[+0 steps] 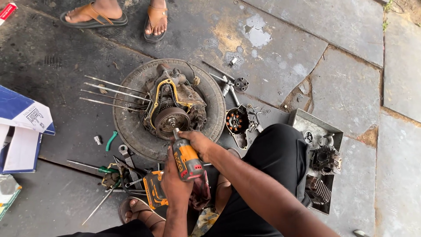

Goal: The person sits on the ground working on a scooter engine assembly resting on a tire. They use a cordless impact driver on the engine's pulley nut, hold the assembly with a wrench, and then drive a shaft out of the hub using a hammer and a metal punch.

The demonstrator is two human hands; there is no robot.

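A greasy engine block (175,103) with a yellow gasket rim lies on an old tyre (131,127) on the ground. Its round clutch drum (171,120) faces up. My left hand (175,182) grips the handle of an orange and black power driver (186,158). The driver's bit points at the lower edge of the clutch drum. My right hand (198,142) clasps the driver's front end from the right. Several long metal studs (112,92) stick out of the engine to the left.
Another person's sandalled feet (118,15) stand at the top. Loose tools (118,169) lie left of my knee, a stator cover (237,123) right of the tyre. A metal tray (302,120) with engine parts sits at right. Cardboard boxes (22,127) lie at the left edge.
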